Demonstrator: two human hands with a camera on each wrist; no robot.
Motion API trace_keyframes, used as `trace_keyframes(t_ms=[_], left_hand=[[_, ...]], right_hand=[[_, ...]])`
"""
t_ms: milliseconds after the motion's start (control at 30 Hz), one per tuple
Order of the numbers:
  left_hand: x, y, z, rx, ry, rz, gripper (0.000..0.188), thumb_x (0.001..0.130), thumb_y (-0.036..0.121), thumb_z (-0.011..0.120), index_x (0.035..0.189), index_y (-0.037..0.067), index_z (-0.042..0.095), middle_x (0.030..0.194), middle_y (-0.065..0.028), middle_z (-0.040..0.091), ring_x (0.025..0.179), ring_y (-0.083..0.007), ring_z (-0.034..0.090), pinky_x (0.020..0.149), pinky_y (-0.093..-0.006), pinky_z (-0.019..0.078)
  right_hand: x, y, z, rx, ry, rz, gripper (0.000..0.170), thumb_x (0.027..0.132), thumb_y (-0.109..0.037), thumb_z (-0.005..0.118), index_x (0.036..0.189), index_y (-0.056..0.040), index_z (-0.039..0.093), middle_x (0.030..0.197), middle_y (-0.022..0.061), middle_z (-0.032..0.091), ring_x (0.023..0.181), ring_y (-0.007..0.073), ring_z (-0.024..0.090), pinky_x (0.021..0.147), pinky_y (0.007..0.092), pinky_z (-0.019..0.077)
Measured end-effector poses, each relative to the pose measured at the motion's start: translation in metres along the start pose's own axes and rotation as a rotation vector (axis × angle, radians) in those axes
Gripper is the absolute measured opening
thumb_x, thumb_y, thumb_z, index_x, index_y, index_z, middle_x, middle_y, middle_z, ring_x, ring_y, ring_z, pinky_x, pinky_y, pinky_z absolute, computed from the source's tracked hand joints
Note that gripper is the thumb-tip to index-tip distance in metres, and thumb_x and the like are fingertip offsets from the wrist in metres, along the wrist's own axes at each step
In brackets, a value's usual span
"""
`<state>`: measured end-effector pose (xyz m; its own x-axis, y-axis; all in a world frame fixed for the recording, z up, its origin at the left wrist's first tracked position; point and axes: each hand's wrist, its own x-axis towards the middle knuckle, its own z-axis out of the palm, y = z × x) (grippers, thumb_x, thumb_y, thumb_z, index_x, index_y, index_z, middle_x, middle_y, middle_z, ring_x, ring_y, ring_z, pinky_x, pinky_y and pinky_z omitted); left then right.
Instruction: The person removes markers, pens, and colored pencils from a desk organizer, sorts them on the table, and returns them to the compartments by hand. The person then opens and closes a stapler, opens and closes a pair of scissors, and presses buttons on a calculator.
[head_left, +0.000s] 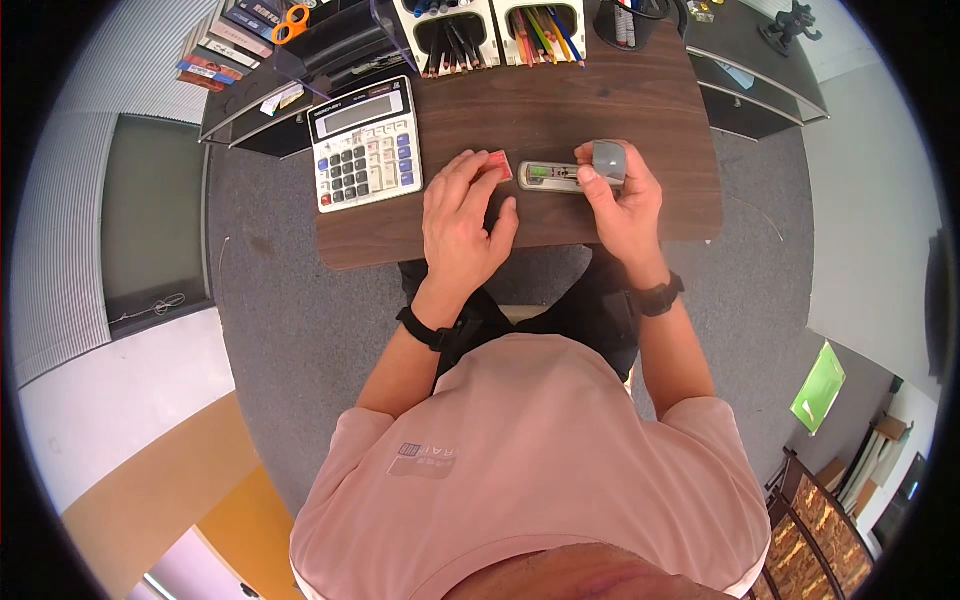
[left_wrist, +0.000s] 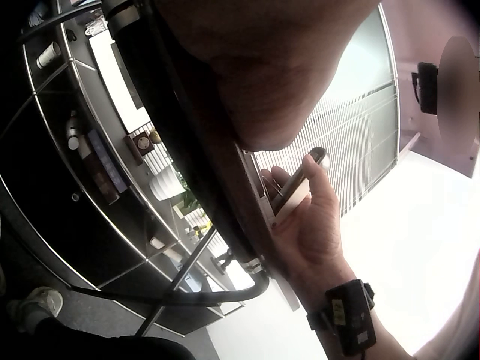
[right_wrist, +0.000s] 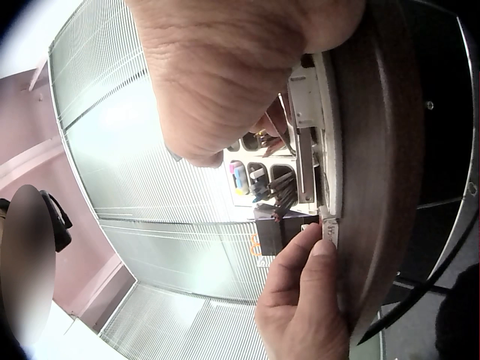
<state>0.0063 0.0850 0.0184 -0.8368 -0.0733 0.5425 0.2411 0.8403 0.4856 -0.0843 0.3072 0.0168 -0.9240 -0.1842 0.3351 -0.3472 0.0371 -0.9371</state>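
Observation:
Low over the desk, my left hand (head_left: 462, 225) pinches a small red box (head_left: 499, 165) by its side; in the right wrist view its thumb and fingertips are at the box's end. Just to the right lies a stapler (head_left: 536, 177) with its top raised, so the metal channel inside shows. My right hand (head_left: 632, 205) grips the rear part of the stapler, thumb in front, beside the upright grey top (head_left: 609, 158). In the left wrist view, the stapler's raised part stands tilted in the right hand's fingers.
A large calculator (head_left: 367, 145) lies left of the left hand. Behind are a white organizer (head_left: 497, 40) with pencils, a black pen cup (head_left: 628, 25) and orange scissors (head_left: 291, 25). The desk's front edge (head_left: 540, 243) runs under both wrists.

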Motion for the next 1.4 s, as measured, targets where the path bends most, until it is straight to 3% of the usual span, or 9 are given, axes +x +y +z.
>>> trace_keyframes(t_ms=[1400], left_hand=[[-0.0011,-0.0011,0.0003,-0.004,0.001,0.019,0.039,0.093,0.010,0.085,0.131,0.003,0.079,0.152,-0.0153,0.072,0.145,-0.0404,0.067,0.121,-0.0519,0.0513]], right_hand=[[-0.0002,0.0031,0.0010,0.004,-0.012,-0.012,0.028,0.103,-0.015,0.089,0.124,-0.0023,0.077,0.109,0.0057,0.080,0.100,0.0136,0.073,0.092,0.0327,0.0594]])
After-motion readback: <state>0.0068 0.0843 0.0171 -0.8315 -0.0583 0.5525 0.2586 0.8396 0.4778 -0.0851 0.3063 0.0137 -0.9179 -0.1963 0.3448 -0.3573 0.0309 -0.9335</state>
